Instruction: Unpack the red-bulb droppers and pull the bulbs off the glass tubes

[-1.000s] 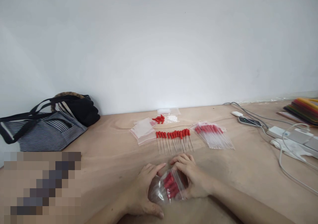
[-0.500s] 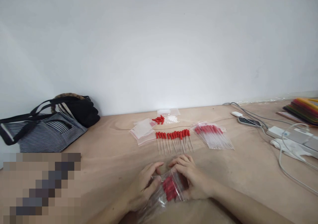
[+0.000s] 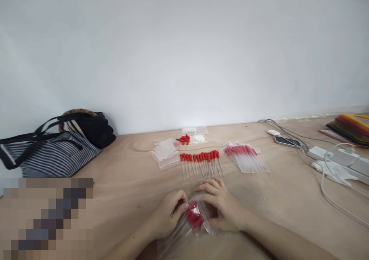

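A clear zip bag lies low in front of me, with red rubber bulbs bunched inside near its right end. Thumb and fingers of my left hand pinch the bag's upper edge, beside the bulbs. My right hand curves round the other end, its fingers bent and the thumb below against the plastic. Just beyond the hands is a row of droppers with red bulbs and clear stems. To their right lies another zip bag filled with droppers.
Flat zip bags lie left of the row. Behind it are loose red bulbs and clear tubes. A striped bag stands left. A phone-like device, power strip, cables and coloured sheets are at right.
My left hand's fingers have closed from a looser, spread pose into a pinch on the bag's edge. The bag has shifted slightly, and my right hand stays at its end.
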`<state>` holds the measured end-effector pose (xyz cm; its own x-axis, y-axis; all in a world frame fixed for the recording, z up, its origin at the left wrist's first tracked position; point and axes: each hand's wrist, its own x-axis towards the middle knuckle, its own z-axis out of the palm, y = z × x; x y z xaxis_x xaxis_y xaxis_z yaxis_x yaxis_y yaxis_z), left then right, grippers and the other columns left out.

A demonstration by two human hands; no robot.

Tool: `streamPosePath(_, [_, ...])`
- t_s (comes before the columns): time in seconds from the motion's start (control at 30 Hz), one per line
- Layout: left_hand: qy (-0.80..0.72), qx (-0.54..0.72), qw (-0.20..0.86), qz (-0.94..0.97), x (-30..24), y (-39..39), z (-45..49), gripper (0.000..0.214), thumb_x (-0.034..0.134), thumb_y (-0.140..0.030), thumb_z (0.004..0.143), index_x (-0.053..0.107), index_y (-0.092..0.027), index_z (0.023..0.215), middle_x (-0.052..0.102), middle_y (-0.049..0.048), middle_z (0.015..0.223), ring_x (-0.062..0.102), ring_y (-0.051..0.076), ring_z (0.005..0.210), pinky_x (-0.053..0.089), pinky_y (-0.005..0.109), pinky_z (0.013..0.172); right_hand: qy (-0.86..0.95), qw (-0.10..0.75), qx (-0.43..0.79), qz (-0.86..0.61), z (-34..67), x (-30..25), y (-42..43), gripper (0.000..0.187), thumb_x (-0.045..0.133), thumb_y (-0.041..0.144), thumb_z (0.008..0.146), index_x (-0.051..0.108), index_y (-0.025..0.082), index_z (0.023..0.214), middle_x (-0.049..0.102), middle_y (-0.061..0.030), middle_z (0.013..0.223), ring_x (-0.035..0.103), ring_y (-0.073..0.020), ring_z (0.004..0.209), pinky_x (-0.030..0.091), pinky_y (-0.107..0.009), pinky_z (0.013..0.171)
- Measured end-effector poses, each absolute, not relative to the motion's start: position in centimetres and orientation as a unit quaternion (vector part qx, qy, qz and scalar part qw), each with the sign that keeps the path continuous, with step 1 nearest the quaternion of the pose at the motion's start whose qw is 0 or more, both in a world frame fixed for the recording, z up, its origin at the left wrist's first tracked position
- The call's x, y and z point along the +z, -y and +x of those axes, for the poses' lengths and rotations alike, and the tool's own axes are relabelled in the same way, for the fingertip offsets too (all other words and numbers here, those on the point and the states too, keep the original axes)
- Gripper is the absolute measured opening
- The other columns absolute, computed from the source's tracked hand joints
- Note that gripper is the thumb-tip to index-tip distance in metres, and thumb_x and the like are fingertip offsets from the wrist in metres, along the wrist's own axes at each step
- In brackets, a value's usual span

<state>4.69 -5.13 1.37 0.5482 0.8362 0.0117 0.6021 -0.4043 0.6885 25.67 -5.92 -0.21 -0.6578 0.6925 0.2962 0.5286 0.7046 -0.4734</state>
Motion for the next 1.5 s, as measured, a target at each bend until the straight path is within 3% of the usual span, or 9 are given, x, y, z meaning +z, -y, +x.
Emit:
streamPosePath(0.13, [-0.458,0.203,0.330,0.800,0.6,5.0,5.1,0.017,0.037,-0.025,0.081,0.043,-0.018,0.068,0.051,-0.0007,0.068,0.045,0.015,0.069,0.035,0.026,0.064,0.884,0.262,0.176,-0.345,25.5,-0.4,5.9,0.051,0.064,0.053,0.059,0.052,0.021,0.096,0.054,-0.0053,0.109,0.042,-0.0219,0.103,0.020,-0.041,0.093])
streamPosePath(0.37, [-0.465,0.230,0.337,0.786,0.2,4.8,5.4,0.015,0.037,-0.025,0.081,0.041,-0.019,0.069,0.049,-0.0032,0.061,0.043,0.014,0.063,0.035,0.025,0.064,0.874,0.279,0.191,-0.348,25.4,-0.5,5.7,0.047,0.067,0.049,0.057,0.052,0.022,0.093,0.055,-0.0042,0.102,0.045,-0.0206,0.098,0.026,-0.037,0.087])
streamPosePath(0.53, [-0.463,0.218,0.327,0.794,0.5,5.0,5.7,0.015,0.036,-0.026,0.082,0.041,-0.020,0.069,0.051,-0.0041,0.057,0.044,0.014,0.061,0.032,0.028,0.072,0.870,0.279,0.199,-0.355,25.6,-0.4,5.7,0.042,0.069,0.050,0.053,0.051,0.019,0.075,0.056,-0.0036,0.098,0.047,-0.0199,0.094,0.028,-0.036,0.084])
streamPosePath(0.7, [-0.462,0.213,0.340,0.791,0.2,4.7,5.6,0.014,0.037,-0.027,0.080,0.042,-0.020,0.070,0.044,-0.0052,0.054,0.039,0.013,0.058,0.032,0.026,0.066,0.870,0.284,0.199,-0.350,25.6,-0.4,5.7,0.047,0.070,0.048,0.054,0.052,0.022,0.088,0.055,-0.0027,0.101,0.046,-0.0195,0.096,0.027,-0.036,0.086])
streamPosePath(0.87, [-0.459,0.215,0.354,0.786,0.1,4.6,5.5,0.011,0.039,-0.027,0.079,0.043,-0.019,0.072,0.047,-0.0054,0.056,0.041,0.013,0.060,0.032,0.026,0.070,0.865,0.290,0.211,-0.352,25.4,-0.5,5.7,0.042,0.070,0.052,0.051,0.051,0.019,0.070,0.056,-0.0031,0.095,0.047,-0.0193,0.091,0.031,-0.034,0.081])
streamPosePath(1.07, [-0.422,0.244,0.417,0.767,0.1,4.6,5.3,0.008,0.040,-0.026,0.081,0.042,-0.019,0.081,0.054,-0.0037,0.060,0.048,0.013,0.060,0.034,0.025,0.066,0.867,0.281,0.211,-0.353,25.6,-0.3,5.7,0.054,0.068,0.052,0.056,0.055,0.027,0.102,0.055,-0.0042,0.106,0.045,-0.0212,0.098,0.028,-0.038,0.085])
streamPosePath(1.23, [-0.436,0.254,0.414,0.758,0.2,4.8,5.4,0.007,0.042,-0.022,0.079,0.042,-0.019,0.085,0.057,-0.0041,0.060,0.050,0.013,0.061,0.035,0.025,0.065,0.867,0.256,0.212,-0.371,25.7,-0.6,5.6,0.046,0.070,0.050,0.052,0.057,0.021,0.085,0.053,-0.0049,0.107,0.043,-0.0218,0.101,0.029,-0.037,0.086])
streamPosePath(1.37, [-0.437,0.252,0.407,0.762,0.0,4.8,5.4,0.010,0.042,-0.022,0.080,0.044,-0.019,0.089,0.055,-0.0051,0.058,0.049,0.013,0.059,0.036,0.024,0.063,0.874,0.248,0.208,-0.361,25.8,-0.5,5.6,0.045,0.068,0.049,0.054,0.057,0.022,0.087,0.053,-0.0039,0.109,0.042,-0.0216,0.102,0.028,-0.037,0.086])
streamPosePath(1.5, [-0.437,0.255,0.403,0.762,-0.1,4.7,5.4,0.014,0.043,-0.023,0.080,0.046,-0.019,0.092,0.055,-0.0048,0.061,0.051,0.013,0.060,0.037,0.024,0.063,0.885,0.224,0.205,-0.354,25.7,-0.2,5.6,0.037,0.067,0.048,0.056,0.057,0.020,0.078,0.053,-0.0035,0.106,0.042,-0.0217,0.101,0.027,-0.038,0.087])
